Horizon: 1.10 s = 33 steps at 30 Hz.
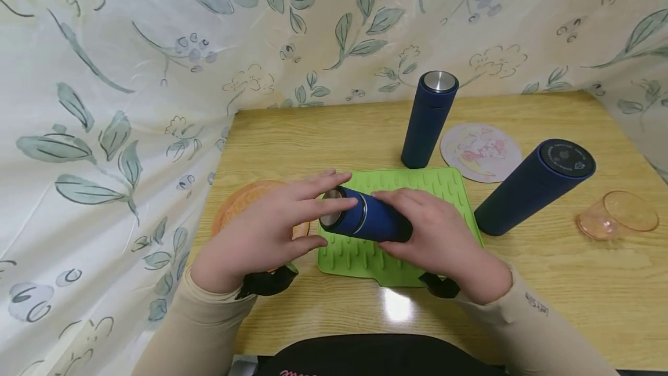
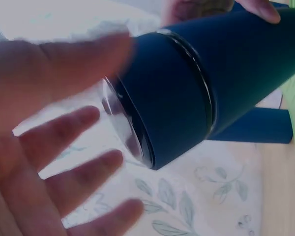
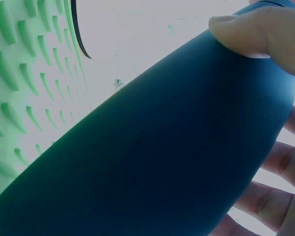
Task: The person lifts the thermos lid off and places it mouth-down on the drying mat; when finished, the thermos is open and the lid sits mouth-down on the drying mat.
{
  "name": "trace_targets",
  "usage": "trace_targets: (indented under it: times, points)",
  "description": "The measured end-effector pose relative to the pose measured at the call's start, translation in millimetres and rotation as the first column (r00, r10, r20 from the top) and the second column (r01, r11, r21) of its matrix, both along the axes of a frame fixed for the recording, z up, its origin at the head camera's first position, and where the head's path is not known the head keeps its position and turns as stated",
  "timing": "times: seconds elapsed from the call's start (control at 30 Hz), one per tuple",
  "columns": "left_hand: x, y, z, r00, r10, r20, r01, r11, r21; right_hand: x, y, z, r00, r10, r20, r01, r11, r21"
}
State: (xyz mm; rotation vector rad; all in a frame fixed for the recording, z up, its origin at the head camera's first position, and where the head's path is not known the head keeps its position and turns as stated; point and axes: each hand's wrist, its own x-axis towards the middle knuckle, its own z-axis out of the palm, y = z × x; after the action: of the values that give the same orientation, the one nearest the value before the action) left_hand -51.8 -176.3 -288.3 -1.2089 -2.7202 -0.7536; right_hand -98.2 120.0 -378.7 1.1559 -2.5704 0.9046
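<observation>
A dark blue thermos flask point(image 1: 387, 219) is held tilted above a green ribbed mat point(image 1: 347, 257), its silver-topped lid pointing to the left. The person's right hand point(image 1: 435, 226) grips the flask's body, with thumb and fingers on opposite sides in the right wrist view. Around the lid point(image 2: 162, 98) the left hand point(image 1: 271, 222) is spread, fingers extended and apart. In the left wrist view its thumb passes close to the lid's edge; whether it touches cannot be told. A bright metal ring separates lid and body.
Another blue flask point(image 1: 428, 123) stands at the back, and a third point(image 1: 522, 193) with a black top stands right of the mat. A pink picture coaster point(image 1: 480, 152) lies between them. At the right is a clear pinkish cup point(image 1: 618, 219); an orange coaster point(image 1: 235, 205) lies left.
</observation>
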Motion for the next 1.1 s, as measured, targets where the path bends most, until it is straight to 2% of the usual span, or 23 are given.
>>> trace_targets:
  times: [0.1,0.2,0.3,0.4,0.5,0.6,0.7,0.8,0.9,0.97,1.03,1.1]
  points:
    - [-0.6,0.4,-0.4,1.000,-0.029,-0.013,0.028,0.999,-0.027,-0.2,-0.7,0.3,1.000,0.009,0.001,-0.009,1.000,0.002]
    - [-2.1,1.6,-2.2,1.000,-0.014,-0.002,0.014,1.000,-0.025,0.8,0.0,0.3,1.000,0.015,-0.005,-0.015,1.000,-0.005]
    - [-2.5,2.4,-4.6,0.999,0.025,0.023,-0.025,1.000,0.015,1.8,0.7,0.1,1.000,0.016,-0.020,-0.016,1.000,-0.016]
    - [-1.9,4.2,-6.7,0.995,0.088,0.045,-0.092,0.993,0.080,2.5,1.8,-0.4,0.999,0.012,-0.035,-0.013,1.000,-0.029]
    - [-0.9,5.3,-9.5,0.985,0.160,0.066,-0.169,0.972,0.161,2.2,4.6,0.5,1.000,0.001,-0.031,-0.002,0.999,-0.041]
    - [-1.0,4.0,-13.5,0.970,0.234,0.063,-0.243,0.940,0.241,0.6,10.5,3.8,0.999,-0.039,0.013,0.040,0.998,-0.047]
    - [-2.2,0.8,-19.2,0.946,0.320,0.048,-0.320,0.905,0.279,-2.3,17.8,6.7,0.993,-0.097,0.062,0.101,0.993,-0.062]
    - [-5.3,-2.1,-29.7,0.909,0.410,0.071,-0.414,0.877,0.244,-7.0,23.6,7.2,0.985,-0.143,0.100,0.154,0.981,-0.120]
    - [-10.3,-1.8,-43.7,0.866,0.485,0.120,-0.498,0.857,0.131,-13.1,25.4,5.8,0.973,-0.183,0.142,0.210,0.954,-0.214]
    - [-14.8,0.9,-54.5,0.843,0.519,0.143,-0.529,0.848,0.043,-17.3,24.3,4.9,0.962,-0.205,0.183,0.251,0.927,-0.281]
    - [-19.6,5.3,-65.3,0.835,0.535,0.127,-0.534,0.844,-0.045,-21.4,21.6,5.0,0.948,-0.218,0.233,0.290,0.894,-0.341]
    - [-24.0,10.5,-76.1,0.838,0.536,0.102,-0.524,0.843,-0.122,-26.2,17.7,5.9,0.935,-0.215,0.283,0.318,0.863,-0.392]
